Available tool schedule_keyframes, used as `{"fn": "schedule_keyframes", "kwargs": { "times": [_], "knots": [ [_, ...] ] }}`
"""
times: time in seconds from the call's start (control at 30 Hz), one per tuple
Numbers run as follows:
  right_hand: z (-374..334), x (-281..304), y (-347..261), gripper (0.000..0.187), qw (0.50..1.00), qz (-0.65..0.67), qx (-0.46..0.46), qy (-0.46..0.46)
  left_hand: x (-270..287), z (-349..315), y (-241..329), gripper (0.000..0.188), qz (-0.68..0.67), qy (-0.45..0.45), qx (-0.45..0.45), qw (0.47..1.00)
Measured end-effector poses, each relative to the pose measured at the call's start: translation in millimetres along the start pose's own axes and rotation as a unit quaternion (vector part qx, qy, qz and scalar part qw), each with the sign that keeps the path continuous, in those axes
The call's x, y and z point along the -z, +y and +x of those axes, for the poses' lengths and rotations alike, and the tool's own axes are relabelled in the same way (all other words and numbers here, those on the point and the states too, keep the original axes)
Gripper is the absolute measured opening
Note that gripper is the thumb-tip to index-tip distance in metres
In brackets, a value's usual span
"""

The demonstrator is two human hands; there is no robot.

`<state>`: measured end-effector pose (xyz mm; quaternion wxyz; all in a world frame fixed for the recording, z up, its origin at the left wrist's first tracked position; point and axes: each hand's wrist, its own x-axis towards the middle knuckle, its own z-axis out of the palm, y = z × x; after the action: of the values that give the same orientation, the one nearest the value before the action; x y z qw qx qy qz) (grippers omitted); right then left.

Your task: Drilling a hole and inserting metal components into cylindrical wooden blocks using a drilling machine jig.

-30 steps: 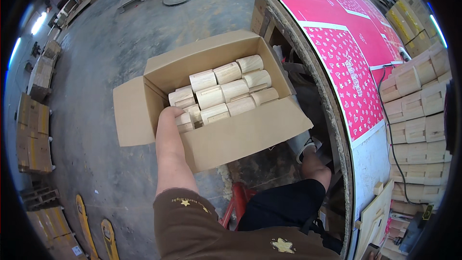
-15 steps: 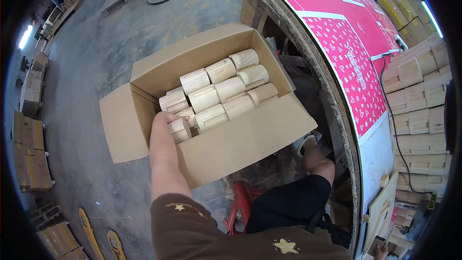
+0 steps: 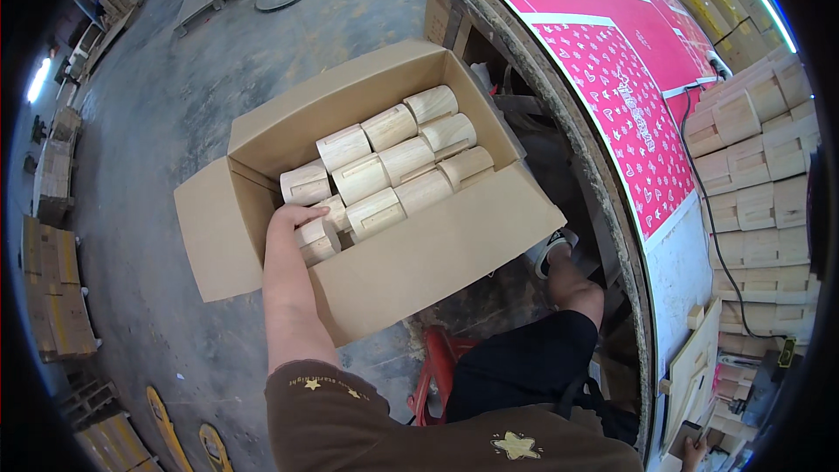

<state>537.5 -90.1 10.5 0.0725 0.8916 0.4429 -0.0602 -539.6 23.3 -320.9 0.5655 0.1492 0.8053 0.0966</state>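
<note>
In the head view, the left hand reaches down into an open cardboard box, at its near left corner. The fingers are bent and lie close together, and one stretches rightward along the upper edge of a short wooden cylinder. The hand touches this piece at its upper left end; the rest of the fingers are hidden behind the hand and the wood, so whether they are closed around it cannot be told.

The cylinder sits just below and to the right of the fingers, tilted, its flat round end turned to the right. It is pale, bare wood with a smooth curved side. Right at the fingertips, beyond that cylinder, lies another wooden piece, partly covered. Just above the hand is a cylinder with a rectangular recess, and to the right of the grip more wooden cylinders lie in slanting rows, several with similar recesses and visible grain. The box's side flap spreads out to the left of the hand.

The right hand shows only in part at the lower right, well apart from the box. Its fingers are beside a dark flat object; whether they grip it cannot be told.
</note>
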Motion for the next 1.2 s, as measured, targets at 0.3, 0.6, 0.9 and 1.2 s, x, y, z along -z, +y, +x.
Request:
{"fn": "schedule_keyframes", "kwargs": {
  "times": [0.3,0.6,0.9,1.2],
  "knots": [
    [34,-15,66,0.052,0.976,0.214,0.046,0.002,1,12,-14,0.061,-0.395,0.225,-0.070,0.888],
    [36,-19,61,0.056,0.967,0.243,0.052,-0.062,-9,-25,-9,0.078,0.086,0.314,-0.020,0.945],
    [62,-41,110,0.056,0.972,0.221,0.072,0.025,-30,-31,-36,0.053,-0.226,0.001,0.025,0.974],
    [24,-34,44,0.061,0.989,0.139,0.006,0.056,-38,-32,-10,0.067,-0.095,0.337,-0.040,0.936]
  ]
}}
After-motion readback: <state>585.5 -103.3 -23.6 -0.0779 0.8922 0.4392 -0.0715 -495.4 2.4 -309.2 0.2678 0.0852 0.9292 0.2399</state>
